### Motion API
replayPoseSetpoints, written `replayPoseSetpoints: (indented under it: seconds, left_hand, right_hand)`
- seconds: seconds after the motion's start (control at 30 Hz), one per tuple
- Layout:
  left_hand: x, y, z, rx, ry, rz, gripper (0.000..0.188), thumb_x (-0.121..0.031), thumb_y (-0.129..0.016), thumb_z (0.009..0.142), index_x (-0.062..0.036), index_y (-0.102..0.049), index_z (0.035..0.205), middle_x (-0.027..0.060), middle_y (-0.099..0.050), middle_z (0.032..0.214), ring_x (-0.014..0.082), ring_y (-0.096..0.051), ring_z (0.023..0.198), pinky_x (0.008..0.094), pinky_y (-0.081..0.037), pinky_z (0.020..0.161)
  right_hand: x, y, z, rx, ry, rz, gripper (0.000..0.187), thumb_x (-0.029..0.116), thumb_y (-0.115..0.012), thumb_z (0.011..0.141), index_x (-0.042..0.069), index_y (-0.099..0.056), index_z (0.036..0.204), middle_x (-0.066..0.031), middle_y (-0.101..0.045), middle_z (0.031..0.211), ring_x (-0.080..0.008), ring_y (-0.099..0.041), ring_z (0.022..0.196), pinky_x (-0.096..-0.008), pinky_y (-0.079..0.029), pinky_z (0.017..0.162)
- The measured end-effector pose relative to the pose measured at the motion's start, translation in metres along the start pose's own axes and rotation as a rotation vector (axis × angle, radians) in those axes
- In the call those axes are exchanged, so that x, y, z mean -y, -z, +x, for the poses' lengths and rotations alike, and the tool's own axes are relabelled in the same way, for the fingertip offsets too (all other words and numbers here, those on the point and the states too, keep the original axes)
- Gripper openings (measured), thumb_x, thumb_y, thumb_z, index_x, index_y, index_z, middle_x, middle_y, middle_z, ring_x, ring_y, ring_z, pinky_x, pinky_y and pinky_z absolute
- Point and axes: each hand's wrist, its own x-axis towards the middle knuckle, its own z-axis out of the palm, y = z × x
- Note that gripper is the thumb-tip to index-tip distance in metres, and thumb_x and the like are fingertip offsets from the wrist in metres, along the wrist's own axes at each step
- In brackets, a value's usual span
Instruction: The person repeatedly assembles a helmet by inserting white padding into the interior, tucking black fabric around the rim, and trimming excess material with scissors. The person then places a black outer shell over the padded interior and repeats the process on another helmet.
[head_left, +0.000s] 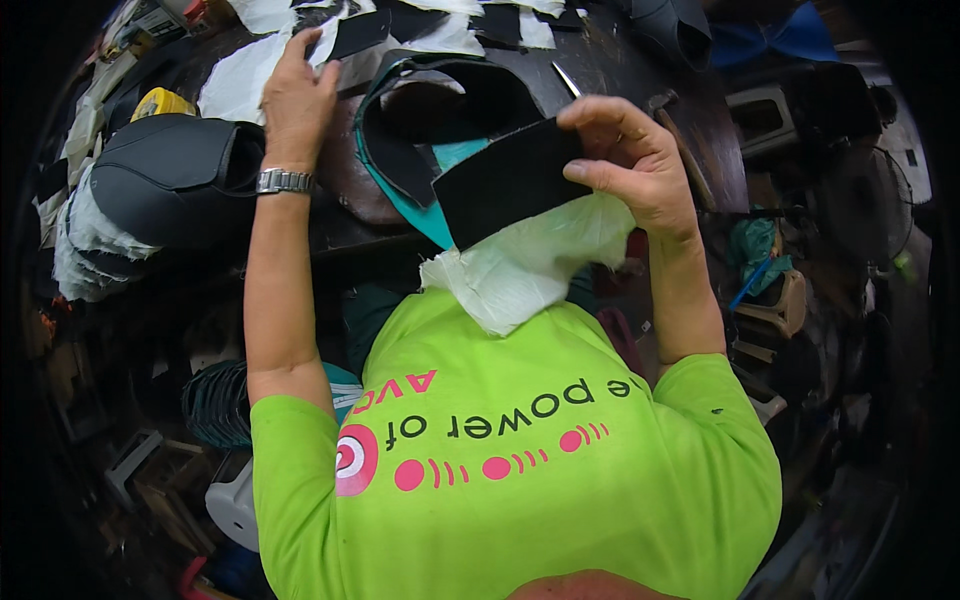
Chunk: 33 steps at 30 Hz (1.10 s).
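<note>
My right hand (645, 165) pinches a flat black piece of material (515, 185) by its upper right corner, between thumb and fingers. A whitish cloth with frayed edges (520, 265) hangs below that piece, in front of my green shirt; whether the two are joined I cannot tell. Up at the table's far left, my left hand (298, 95) reaches out with thumb and index finger apart, over white cloth pieces (240, 82) and beside a black piece (360, 35). Between my hands lies a curved black part with teal lining (375, 145), resembling a shoe upper.
Left of my wrist sits a rounded black upper (165, 175) above bunched white cloth (95, 245). Behind it is a yellow object (162, 103). A pointed metal tool (567, 80) and a hammer-like tool (685, 150) lie right. A stool (785, 300) stands lower right.
</note>
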Motion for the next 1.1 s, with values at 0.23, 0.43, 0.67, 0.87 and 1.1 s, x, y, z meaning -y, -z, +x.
replayPoseSetpoints:
  seconds: [0.23, 0.43, 0.67, 0.87, 1.1]
  left_hand:
    - [-0.050, 0.059, -0.050, -0.003, -0.034, -0.665, 0.039, -0.022, -0.078, 0.091, -0.0035, -0.071, 0.124, 0.0058, -0.069, 0.094, 0.0111, -0.064, 0.086, 0.0276, -0.053, 0.076]
    - [-0.111, 0.072, -0.147, 0.668, 0.207, -0.859, 0.025, -0.009, -0.072, 0.095, 0.0041, -0.071, 0.117, 0.0070, -0.075, 0.096, 0.0082, -0.066, 0.083, 0.0272, -0.055, 0.073]
    - [-0.066, 0.042, -0.123, 0.411, 0.251, -0.679, 0.024, -0.016, -0.078, 0.092, 0.0047, -0.070, 0.099, 0.0011, -0.065, 0.072, 0.0037, -0.053, 0.068, 0.0218, -0.045, 0.059]
    - [-0.064, 0.059, -0.124, 0.450, 0.296, -0.619, 0.047, -0.007, -0.083, 0.084, 0.0022, -0.064, 0.126, 0.0009, -0.064, 0.076, 0.0029, -0.054, 0.067, 0.0196, -0.046, 0.061]
    - [-0.085, 0.075, -0.167, 0.527, 0.143, -0.470, 0.052, -0.002, -0.081, 0.082, -0.0090, -0.065, 0.131, 0.0043, -0.070, 0.085, 0.0168, -0.069, 0.076, 0.0260, -0.055, 0.077]
  right_hand:
    - [0.008, -0.008, -0.003, -0.075, -0.090, 0.016, 0.064, -0.007, -0.075, 0.085, 0.003, -0.056, 0.145, -0.0049, -0.071, 0.102, -0.0082, -0.066, 0.092, -0.0223, -0.053, 0.084]
    - [-0.007, -0.020, -0.010, -0.028, -0.242, 0.036, 0.071, -0.005, -0.076, 0.085, 0.002, -0.048, 0.150, -0.0027, -0.068, 0.102, -0.0074, -0.064, 0.091, -0.0216, -0.052, 0.085]
    - [-0.029, -0.037, -0.019, -0.084, -0.231, -0.110, 0.065, -0.008, -0.064, 0.089, 0.006, -0.047, 0.151, -0.0067, -0.065, 0.121, -0.0098, -0.062, 0.107, -0.0261, -0.051, 0.094]
    - [-0.029, -0.045, -0.029, -0.092, -0.163, -0.412, 0.049, -0.008, -0.057, 0.088, 0.003, -0.062, 0.135, -0.0112, -0.069, 0.128, -0.0150, -0.067, 0.109, -0.0283, -0.052, 0.096]
    - [-0.012, -0.041, -0.049, 0.122, -0.343, -0.623, 0.043, -0.009, -0.057, 0.084, 0.001, -0.070, 0.124, -0.0148, -0.072, 0.120, -0.0233, -0.069, 0.112, -0.0295, -0.049, 0.100]
